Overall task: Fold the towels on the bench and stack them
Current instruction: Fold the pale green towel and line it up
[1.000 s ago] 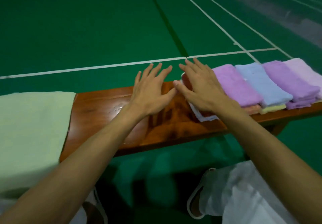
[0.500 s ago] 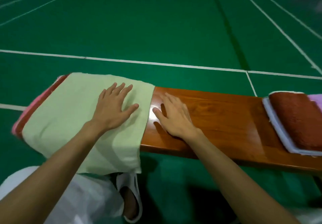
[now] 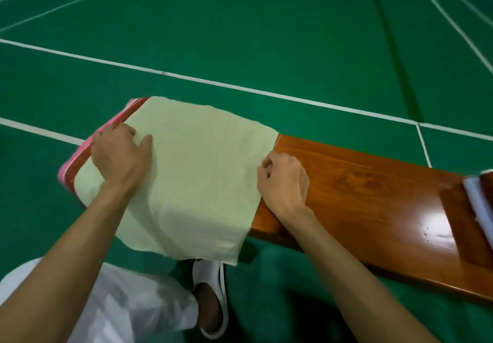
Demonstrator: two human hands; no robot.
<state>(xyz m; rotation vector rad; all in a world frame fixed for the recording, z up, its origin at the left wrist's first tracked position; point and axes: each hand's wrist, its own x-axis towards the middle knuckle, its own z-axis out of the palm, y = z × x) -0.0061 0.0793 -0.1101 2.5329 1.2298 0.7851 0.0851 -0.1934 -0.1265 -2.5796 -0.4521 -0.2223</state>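
- The green towel [image 3: 197,172] is lying spread flat over the left end of the counter [image 3: 360,182], its near side hanging off the front; no fold is showing yet.
- The left hand [image 3: 120,156] is closing its grip on the towel's left edge, and the right hand [image 3: 284,180] is pinching the right edge.
- A pink towel [image 3: 80,156] is waiting underneath.
- A folded towel [image 3: 477,204] is sitting finished at far right, so at least two folds and the stacking are remaining.
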